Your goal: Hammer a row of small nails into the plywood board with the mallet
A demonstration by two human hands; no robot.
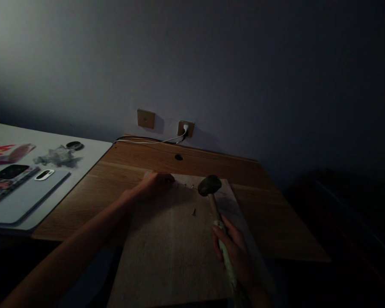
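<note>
A mallet (pixel 213 206) with a dark, rounded head and a pale handle is gripped in my right hand (pixel 232 246). Its head hangs over the far right part of a wooden board (pixel 167 252). At the board's far left edge, my left hand (pixel 156 181) has its fingers curled down; what they pinch, if anything, is too dark to see. Between the hand and the mallet head, several small nails (pixel 193 186) stand in a row. One more nail (pixel 193 211) is nearer to me on the board. The mallet head appears close to the rightmost nail of the row.
The board lies on a wooden desk (pixel 259 214) and sticks out over its front edge. At left, a white table (pixel 93 149) holds a grey laptop (pixel 25 201), crumpled plastic (pixel 59 156) and a red package (pixel 9 154). Cables (pixel 150 140) run to a wall socket (pixel 182 128).
</note>
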